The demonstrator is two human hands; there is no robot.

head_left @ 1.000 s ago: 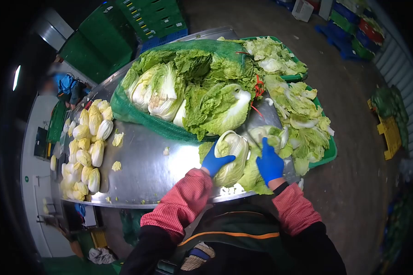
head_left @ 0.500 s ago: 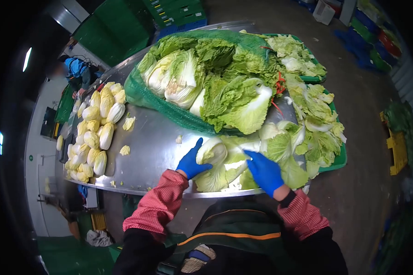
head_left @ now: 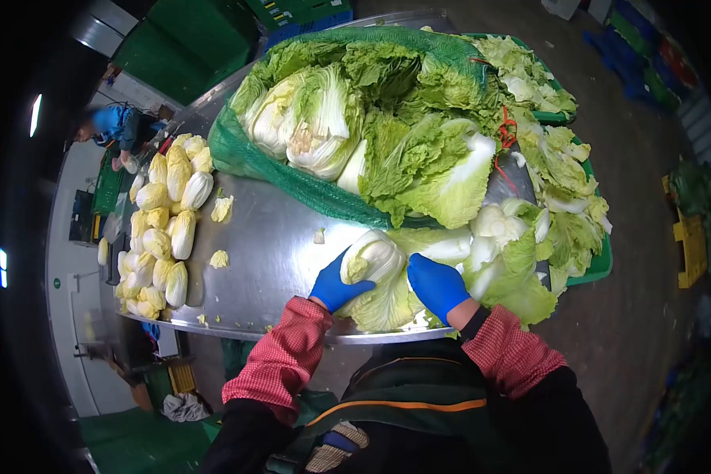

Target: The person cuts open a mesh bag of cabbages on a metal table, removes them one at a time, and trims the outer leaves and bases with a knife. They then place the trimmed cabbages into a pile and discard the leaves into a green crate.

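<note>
At table edge | left hand (head_left: 336, 286), right hand (head_left: 436, 284) | both hands clamped on cabbage (head_left: 379, 278)

Cabbage head (head_left: 381, 278) rolled from upright-diagonal to lying along near edge of worktop (head_left: 268, 261). Left hand (head_left: 338, 284) shifted lower on pale end. Right hand (head_left: 436, 286) moved from loose leaves (head_left: 507, 268) inward, now beside cabbage head. Outer leaves spread wider.

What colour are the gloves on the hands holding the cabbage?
Blue, on both the left hand and right hand, head view.
</note>
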